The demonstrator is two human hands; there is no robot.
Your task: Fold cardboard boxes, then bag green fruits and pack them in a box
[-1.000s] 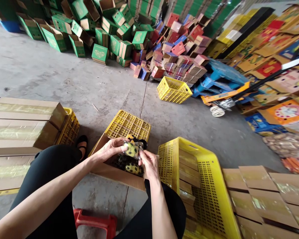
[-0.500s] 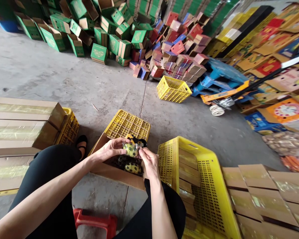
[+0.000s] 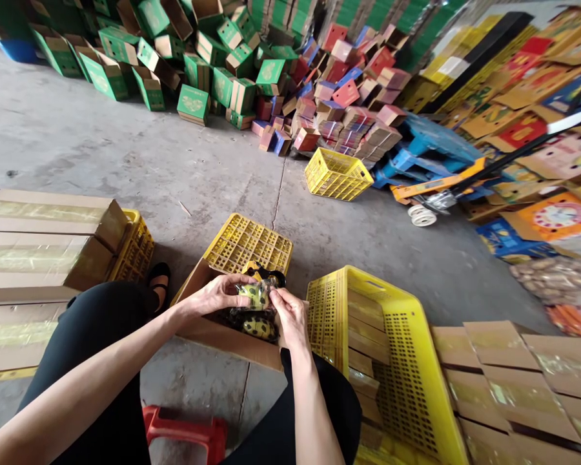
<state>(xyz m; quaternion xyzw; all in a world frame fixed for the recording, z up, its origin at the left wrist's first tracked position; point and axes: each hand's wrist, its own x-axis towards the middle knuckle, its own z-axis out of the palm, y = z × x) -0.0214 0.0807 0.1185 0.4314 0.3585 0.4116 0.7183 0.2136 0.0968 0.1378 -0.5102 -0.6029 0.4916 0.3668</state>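
Between my two hands is a yellow-green bundle with black spots in clear plastic wrap [image 3: 256, 297]; its exact kind I cannot make out. My left hand [image 3: 217, 294] grips its left side, thumb below and fingers above. On the right end, my right hand [image 3: 289, 316] pinches the wrap with thumb and fingers. Under them an open cardboard box [image 3: 227, 341] holds a similar spotted bundle [image 3: 260, 328] on dark plastic. Just behind the hands, a yellow and black tool [image 3: 254, 269], partly hidden, lies at the edge of an upturned yellow crate [image 3: 246, 239].
A large yellow crate [image 3: 411, 349] with cardboard boxes stands at my right, near taped cartons [image 3: 527, 381]. More taped cartons [image 3: 43, 258] are stacked left. A red stool [image 3: 186, 431] shows below. Farther off are a yellow crate [image 3: 337, 175], a pallet jack [image 3: 440, 184] and heaped green boxes [image 3: 192, 103].
The spotted bundle has tilted and lowered slightly between my hands, with the left fingers further over its top. Everything else stays in place.
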